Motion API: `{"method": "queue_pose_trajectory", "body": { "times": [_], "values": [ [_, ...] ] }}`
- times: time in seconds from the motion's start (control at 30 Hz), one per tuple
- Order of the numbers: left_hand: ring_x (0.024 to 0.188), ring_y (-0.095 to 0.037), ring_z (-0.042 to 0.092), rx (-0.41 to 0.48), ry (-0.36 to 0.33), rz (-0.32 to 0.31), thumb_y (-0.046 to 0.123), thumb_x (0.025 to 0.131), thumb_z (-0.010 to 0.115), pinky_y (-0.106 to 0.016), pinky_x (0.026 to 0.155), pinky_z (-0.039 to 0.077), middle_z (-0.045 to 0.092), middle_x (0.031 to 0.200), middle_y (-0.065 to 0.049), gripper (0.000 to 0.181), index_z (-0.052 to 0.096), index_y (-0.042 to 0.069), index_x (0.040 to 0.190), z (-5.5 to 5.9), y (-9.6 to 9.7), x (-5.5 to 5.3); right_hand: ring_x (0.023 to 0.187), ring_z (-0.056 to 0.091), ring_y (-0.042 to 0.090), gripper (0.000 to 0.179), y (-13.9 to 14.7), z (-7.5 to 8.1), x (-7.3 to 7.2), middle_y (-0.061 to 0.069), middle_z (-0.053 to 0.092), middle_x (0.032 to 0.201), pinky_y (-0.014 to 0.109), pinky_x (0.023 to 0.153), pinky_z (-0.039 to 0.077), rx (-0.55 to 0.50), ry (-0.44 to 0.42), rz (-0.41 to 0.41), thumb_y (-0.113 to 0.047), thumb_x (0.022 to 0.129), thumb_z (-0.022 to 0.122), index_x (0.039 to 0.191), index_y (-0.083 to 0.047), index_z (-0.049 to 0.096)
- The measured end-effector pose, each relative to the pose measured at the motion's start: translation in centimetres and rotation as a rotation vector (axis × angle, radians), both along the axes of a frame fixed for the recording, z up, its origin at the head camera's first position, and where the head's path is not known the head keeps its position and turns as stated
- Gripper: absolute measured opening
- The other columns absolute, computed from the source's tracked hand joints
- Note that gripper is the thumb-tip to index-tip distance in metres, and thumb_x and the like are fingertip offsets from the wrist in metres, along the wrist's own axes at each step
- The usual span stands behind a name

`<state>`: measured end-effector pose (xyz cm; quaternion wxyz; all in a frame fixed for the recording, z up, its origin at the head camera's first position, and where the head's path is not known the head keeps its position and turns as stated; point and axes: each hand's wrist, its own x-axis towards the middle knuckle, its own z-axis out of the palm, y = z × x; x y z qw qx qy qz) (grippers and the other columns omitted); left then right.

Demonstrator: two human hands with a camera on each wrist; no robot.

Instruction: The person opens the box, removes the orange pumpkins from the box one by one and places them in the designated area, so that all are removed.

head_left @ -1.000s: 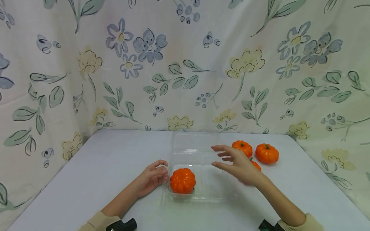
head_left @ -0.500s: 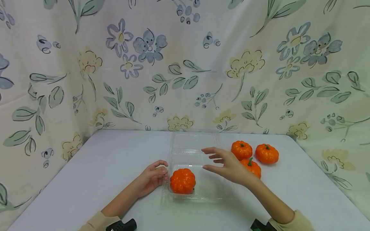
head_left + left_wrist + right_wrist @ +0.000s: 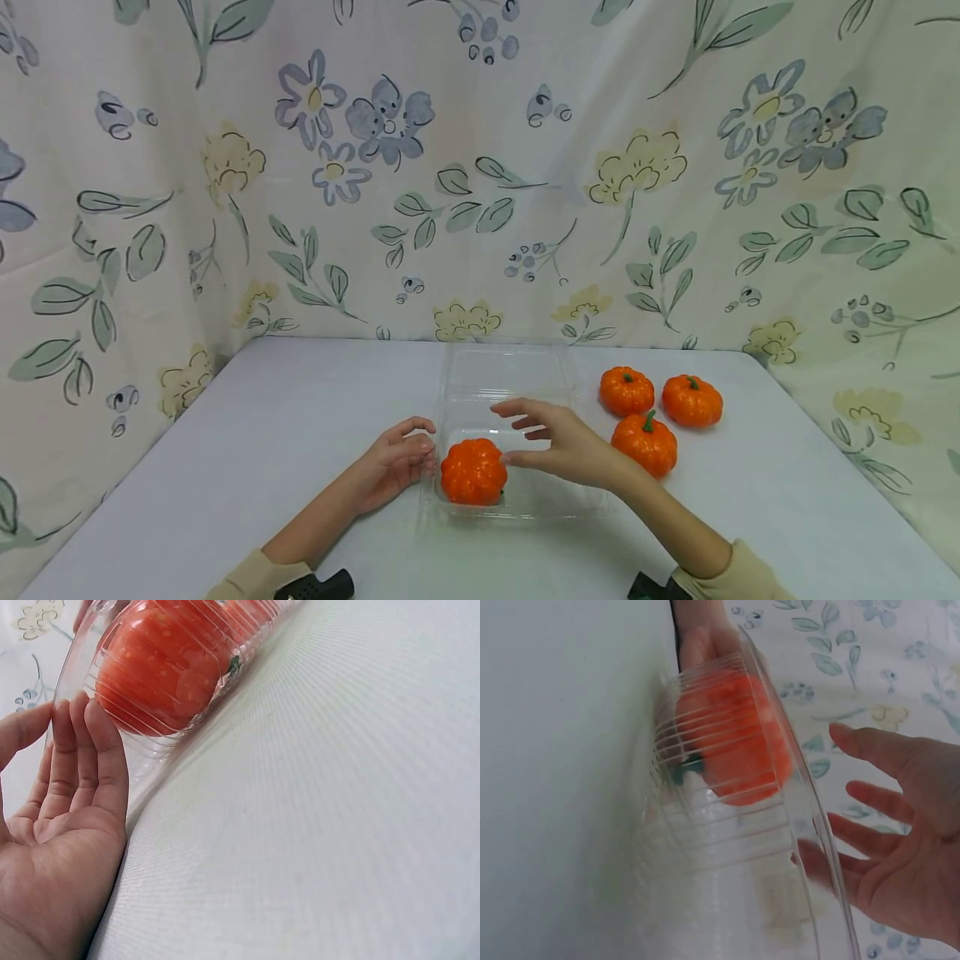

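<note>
A clear plastic container point(image 3: 555, 497) lies with its lid folded back on the table. Inside its left part sits an orange toy pumpkin point(image 3: 474, 472), tipped so that its green stem faces low and right. My left hand point(image 3: 397, 462) pinches the container's left rim between thumb and fingers, as the left wrist view point(image 3: 71, 795) shows. Over the container, just right of that pumpkin, hovers my right hand point(image 3: 562, 446), its fingers spread apart from the thumb and nothing held between them. In the right wrist view the hand point(image 3: 907, 832) is beside the container's rim.
Three more orange pumpkins stand right of the container: a front one point(image 3: 645, 446), a back one point(image 3: 627, 392) and a far right one point(image 3: 692, 401). The clear lid point(image 3: 510, 367) reaches toward the table's back edge, before a floral curtain point(image 3: 480, 208).
My right hand has moved left and slightly down, from beside the three pumpkins to near the pumpkin in the container. My left hand has stayed at the rim.
</note>
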<state>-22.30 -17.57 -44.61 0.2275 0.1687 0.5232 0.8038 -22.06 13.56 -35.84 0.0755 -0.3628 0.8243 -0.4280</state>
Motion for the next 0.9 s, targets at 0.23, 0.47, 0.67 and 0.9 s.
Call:
{"method": "queue_pose_trajectory", "body": {
  "times": [0.23,0.47,0.67,0.9],
  "values": [
    [0.086,-0.009,0.064,-0.007,0.003,-0.001,0.004,0.107,0.046,-0.021,0.087,0.057,0.068,0.092,0.008,0.017,0.048,0.013,0.121,0.1,0.1,0.1,0.128,0.062,0.045,0.055,-0.9,-0.6,0.0,0.022,0.059,0.148,0.056,0.105,0.054,-0.003,-0.062,0.045,-0.017,0.096,0.078,0.145,-0.004,0.058],
    [0.086,-0.008,0.064,-0.018,0.0,0.001,0.004,0.107,0.045,-0.021,0.087,0.057,0.068,0.092,0.009,0.017,0.048,0.014,0.121,0.0,0.1,0.0,0.128,0.062,0.042,0.058,-1.6,-1.1,0.2,0.024,0.059,0.147,0.054,0.105,0.054,0.0,-0.106,0.077,-0.015,0.094,0.081,0.145,-0.002,0.057],
    [0.086,-0.009,0.064,-0.013,0.008,-0.003,0.004,0.108,0.044,-0.021,0.087,0.057,0.068,0.092,0.008,0.017,0.048,0.014,0.121,0.0,0.1,0.0,0.127,0.063,0.039,0.059,-2.0,-1.5,0.3,0.02,0.06,0.146,0.05,0.104,0.056,0.006,-0.112,0.093,-0.015,0.093,0.082,0.144,0.0,0.057],
    [0.086,-0.009,0.064,-0.018,0.009,0.001,0.003,0.108,0.044,-0.021,0.088,0.057,0.068,0.093,0.008,0.017,0.047,0.013,0.122,0.0,0.1,0.0,0.126,0.063,0.035,0.058,-2.2,-2.1,0.4,0.015,0.062,0.145,0.042,0.101,0.058,0.017,-0.134,0.089,-0.015,0.091,0.083,0.143,-0.005,0.059]
  ]
}}
